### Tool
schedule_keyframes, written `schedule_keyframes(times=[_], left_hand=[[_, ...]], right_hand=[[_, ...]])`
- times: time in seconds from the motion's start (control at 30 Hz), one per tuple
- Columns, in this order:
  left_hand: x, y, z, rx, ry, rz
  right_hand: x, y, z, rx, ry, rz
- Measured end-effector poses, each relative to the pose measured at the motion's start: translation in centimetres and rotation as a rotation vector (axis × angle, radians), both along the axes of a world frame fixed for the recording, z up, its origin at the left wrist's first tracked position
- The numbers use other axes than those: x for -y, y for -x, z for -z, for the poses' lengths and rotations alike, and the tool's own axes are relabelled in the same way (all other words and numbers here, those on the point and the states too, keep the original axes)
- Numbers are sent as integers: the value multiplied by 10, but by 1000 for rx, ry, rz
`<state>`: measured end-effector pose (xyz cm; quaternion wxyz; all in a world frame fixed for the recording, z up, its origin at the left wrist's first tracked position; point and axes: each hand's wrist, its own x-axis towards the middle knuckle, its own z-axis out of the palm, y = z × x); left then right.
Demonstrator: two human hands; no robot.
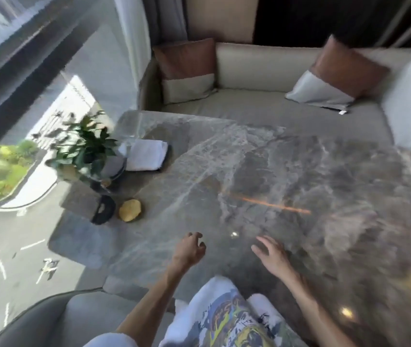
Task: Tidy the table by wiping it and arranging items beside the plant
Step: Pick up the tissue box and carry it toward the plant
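1. At the far left corner of the counter (pixel 287 171): plant (pixel 84 144), leafy, in what looks like a glass vessel; judged fragile and top-heavy, best left in place as the anchor for the grouping.
2. Just right of the plant: folded white cloth (pixel 146 155), resting on a dark tray or mat. Soft, light, limp; judged easiest to take by pinching a folded edge or gathering it from above.
3. Near side of the plant: grey pouch-like item (pixel 80 202) with a black ring-shaped object (pixel 103 210) against its right edge. Blur prevents firmer identification; both appear light.
4. Just right of the black ring: yellow rounded object (pixel 129 210), possibly a sponge or fruit. Small, likely to fit one palm; grasp over the top.
5. Near middle of the counter: left hand (pixel 189 251), fingers loosely curled, holding nothing.
6. Beside it: right hand (pixel 272 256), fingers spread, grip empty, hovering above the marble.
7. Remaining surface: bare, glossy, probably slippery.
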<state>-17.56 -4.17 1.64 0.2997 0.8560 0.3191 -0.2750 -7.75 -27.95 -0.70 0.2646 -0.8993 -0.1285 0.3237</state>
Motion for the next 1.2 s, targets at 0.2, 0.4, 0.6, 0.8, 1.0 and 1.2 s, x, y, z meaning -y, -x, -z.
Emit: schedule_keyframes(times=[0.2, 0.4, 0.6, 0.8, 1.0, 1.2], left_hand=[[104, -33, -1, -10, 62, 216], [172, -75, 10, 34, 153, 456], [271, -111, 13, 11, 222, 480], [396, -155, 16, -11, 287, 451], [508, -190, 14, -80, 456, 158], [560, -206, 9, -190, 683, -204]], right_hand=[[140, 3, -6, -163, -62, 380], [228, 31, -13, -157, -90, 649], [335, 44, -12, -148, -199, 978], [464, -12, -3, -7, -241, 1372], [547, -102, 11, -285, -328, 1199], [556, -149, 15, -597, -406, 1057]])
